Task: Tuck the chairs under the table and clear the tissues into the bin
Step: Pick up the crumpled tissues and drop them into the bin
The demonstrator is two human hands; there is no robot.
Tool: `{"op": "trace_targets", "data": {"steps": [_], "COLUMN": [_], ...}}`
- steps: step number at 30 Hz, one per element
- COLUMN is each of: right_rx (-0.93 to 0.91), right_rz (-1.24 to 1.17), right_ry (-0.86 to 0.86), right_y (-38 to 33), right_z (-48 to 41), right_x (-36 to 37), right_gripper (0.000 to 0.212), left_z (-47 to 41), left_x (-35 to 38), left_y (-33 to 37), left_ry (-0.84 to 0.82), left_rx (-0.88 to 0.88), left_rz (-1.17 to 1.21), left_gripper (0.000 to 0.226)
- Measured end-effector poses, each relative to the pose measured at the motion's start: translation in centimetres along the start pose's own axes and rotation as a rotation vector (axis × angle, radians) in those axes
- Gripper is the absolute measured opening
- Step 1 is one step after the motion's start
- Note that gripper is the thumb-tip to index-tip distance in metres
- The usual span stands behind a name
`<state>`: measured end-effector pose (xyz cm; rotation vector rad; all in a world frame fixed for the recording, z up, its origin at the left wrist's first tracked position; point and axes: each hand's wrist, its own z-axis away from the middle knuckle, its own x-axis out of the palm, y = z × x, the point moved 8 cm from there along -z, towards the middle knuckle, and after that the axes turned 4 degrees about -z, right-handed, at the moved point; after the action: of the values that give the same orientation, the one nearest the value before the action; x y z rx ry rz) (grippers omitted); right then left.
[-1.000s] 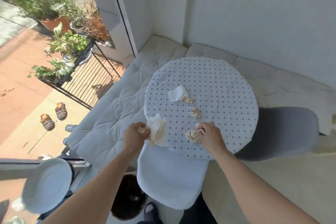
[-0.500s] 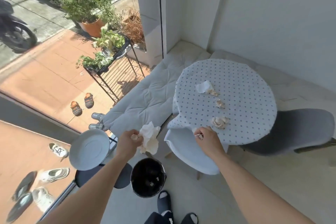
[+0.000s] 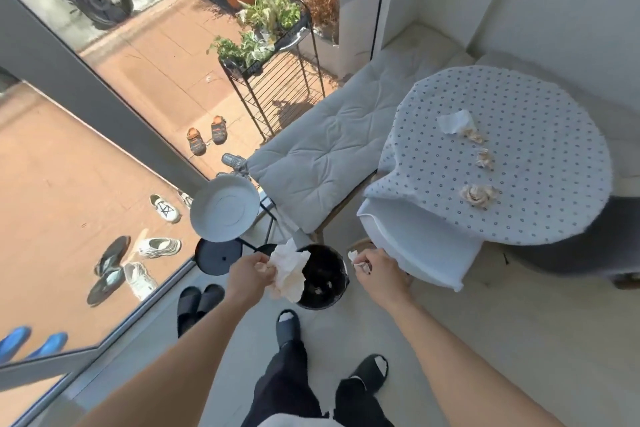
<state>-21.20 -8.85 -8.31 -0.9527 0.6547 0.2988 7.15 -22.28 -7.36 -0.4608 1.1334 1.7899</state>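
Observation:
My left hand is shut on a large crumpled white tissue that hangs over the left rim of the black bin on the floor. My right hand is shut on a small tissue scrap just right of the bin. On the round dotted table lie a flat white tissue and three crumpled ones. A white chair sits partly under the table's near edge. A grey chair sits under its right side.
A cushioned bench runs along the window behind the table. A white dish on a black stand is left of the bin. Black slippers lie by the glass. My feet are below the bin.
Both hands left the table and came down left to the bin, each carrying tissue. My view swung left and down. One crumpled tissue stayed behind near the table's edge.

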Motion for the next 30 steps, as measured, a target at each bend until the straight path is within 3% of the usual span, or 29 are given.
{"op": "trace_targets", "data": {"steps": [6,14,21,30], "right_rx": [0.132,0.26,0.372,0.453], "right_rz": [-0.026,-0.15,-0.294,-0.301], "right_ry": [0.022,-0.01,-0.045,-0.081], "right_y": [0.6,2.0,7.3,16.7], "right_z": [0.1,-2.0,-8.0,-13.9], "right_x": [4.7,13.1,21.4,30.8], "right_gripper": [0.011,0.008,0.009,0.011], "left_z": [-3.9,-10.1,-16.7,-23.4], "left_x": [0.5,3.5,12.0,24.5], "left_y": [-3.9,-8.3,-13.4,-18.1], "left_ry": [-0.101,-0.183,-0.26,-0.291], "left_rx": [0.004,-0.024,-0.096,-0.094], "left_rz": [-0.136,-0.136,-0.124,-0.103], "left_gripper": [0.018,0.012,0.011,0.016]}}
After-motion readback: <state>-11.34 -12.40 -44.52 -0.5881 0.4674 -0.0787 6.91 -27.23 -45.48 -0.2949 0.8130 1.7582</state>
